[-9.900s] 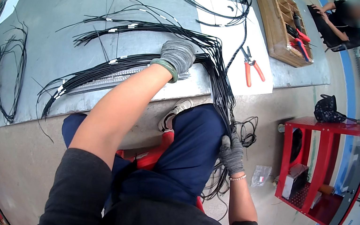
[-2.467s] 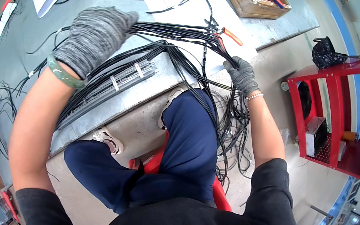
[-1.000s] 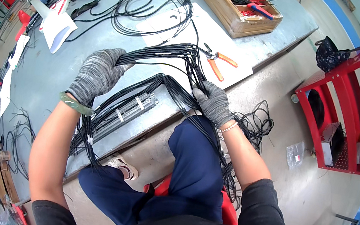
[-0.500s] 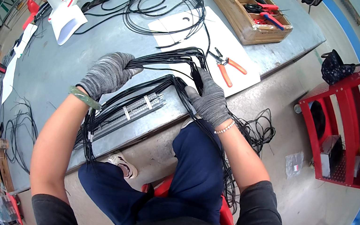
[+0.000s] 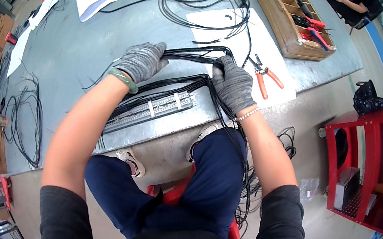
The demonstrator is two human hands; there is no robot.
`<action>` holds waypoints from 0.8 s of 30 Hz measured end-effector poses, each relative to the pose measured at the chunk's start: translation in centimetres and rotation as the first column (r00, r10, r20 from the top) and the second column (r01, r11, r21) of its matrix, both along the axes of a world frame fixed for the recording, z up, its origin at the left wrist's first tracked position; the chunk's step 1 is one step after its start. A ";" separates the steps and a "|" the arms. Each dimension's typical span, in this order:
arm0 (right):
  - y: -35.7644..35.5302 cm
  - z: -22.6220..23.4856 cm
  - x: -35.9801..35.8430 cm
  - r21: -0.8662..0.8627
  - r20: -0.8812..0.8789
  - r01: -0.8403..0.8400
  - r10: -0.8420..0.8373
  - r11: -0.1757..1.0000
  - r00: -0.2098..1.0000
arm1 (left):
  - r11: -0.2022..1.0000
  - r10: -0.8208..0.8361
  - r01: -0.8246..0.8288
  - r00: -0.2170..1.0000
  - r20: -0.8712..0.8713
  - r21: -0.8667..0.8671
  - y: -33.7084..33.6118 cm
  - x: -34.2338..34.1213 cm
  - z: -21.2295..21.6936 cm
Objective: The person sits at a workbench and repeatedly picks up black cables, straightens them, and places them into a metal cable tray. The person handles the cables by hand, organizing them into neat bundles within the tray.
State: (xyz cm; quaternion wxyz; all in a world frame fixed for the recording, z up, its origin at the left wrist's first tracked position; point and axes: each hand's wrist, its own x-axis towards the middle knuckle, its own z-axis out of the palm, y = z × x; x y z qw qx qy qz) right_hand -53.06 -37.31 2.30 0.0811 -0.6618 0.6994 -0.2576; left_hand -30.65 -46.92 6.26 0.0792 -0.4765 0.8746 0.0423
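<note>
Both my hands wear grey knitted gloves and grip a bundle of thin black cables (image 5: 190, 53) above the near edge of the metal table. My left hand (image 5: 141, 62) is wrapped round the far strand group at its left end. My right hand (image 5: 234, 83) closes on the bend at the right, where the strands fold back. A second run of the black cables (image 5: 172, 84) passes below my hands, over a grey slotted strip (image 5: 155, 108) with white bands. From my right hand, strands hang past my leg toward the floor. Orange-handled wire strippers (image 5: 265, 79) lie right of my right hand.
A white sheet (image 5: 281, 68) lies under the strippers. Behind it stand a wooden compartment box (image 5: 290, 45) with hand tools and a coil of black cable (image 5: 170, 2). More loose cable (image 5: 30, 128) lies at left. A red cart (image 5: 346, 165) stands at right. Other people are at the far edges.
My view has shifted, so the table's things sit further right. My left hand has moved closer to my right, and the cables that hung below the left hand are now drawn up toward it.
</note>
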 end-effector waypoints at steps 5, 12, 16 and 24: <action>-3.6 -2.9 -1.1 0.120 -0.047 -0.038 0.043 0.992 0.998 | 0.996 0.084 -0.086 0.987 -0.137 -0.012 0.5 1.8 -3.1; -4.8 -7.0 -2.5 -0.017 0.307 -0.090 0.091 0.996 0.947 | 0.951 0.305 -0.308 0.921 -0.241 0.027 -2.2 11.6 -1.7; -4.6 -6.7 -2.8 0.065 0.629 -0.118 0.051 0.991 0.776 | 0.940 0.337 -0.338 0.911 -0.239 0.037 -1.7 13.6 -3.0; -4.3 -5.9 -2.1 0.163 0.737 -0.121 -0.040 0.979 0.675 | 0.802 0.589 -0.472 0.730 -0.347 0.367 -2.8 14.7 -8.0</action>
